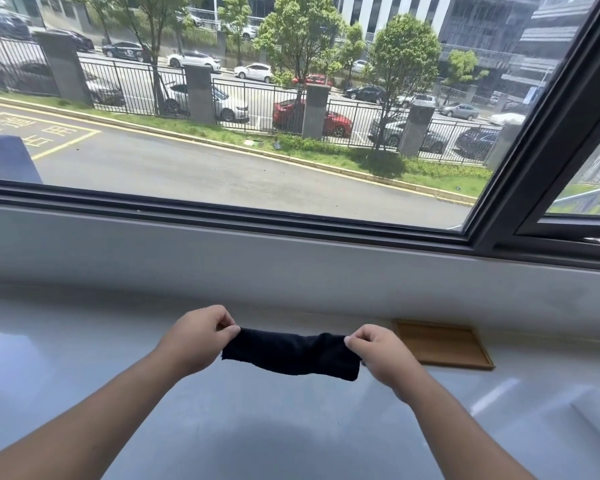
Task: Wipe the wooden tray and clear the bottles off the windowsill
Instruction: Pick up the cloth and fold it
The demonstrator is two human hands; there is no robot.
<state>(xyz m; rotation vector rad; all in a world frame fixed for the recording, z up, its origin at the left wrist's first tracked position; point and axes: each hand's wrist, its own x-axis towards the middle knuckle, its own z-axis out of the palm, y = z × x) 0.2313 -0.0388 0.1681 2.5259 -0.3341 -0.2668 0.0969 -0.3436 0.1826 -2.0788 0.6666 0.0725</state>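
Note:
A dark cloth (291, 353) hangs stretched between my two hands above the pale windowsill (84, 341). My left hand (196, 336) pinches its left top corner and my right hand (383, 355) pinches its right top corner. A flat wooden tray (444, 344) lies on the sill just right of my right hand, with nothing on it. No bottles are in view.
A large window (257, 133) with a dark frame (534, 150) rises behind the sill and looks onto a road, a fence and parked cars. The grey lower window ledge (291, 258) runs along the back of the sill.

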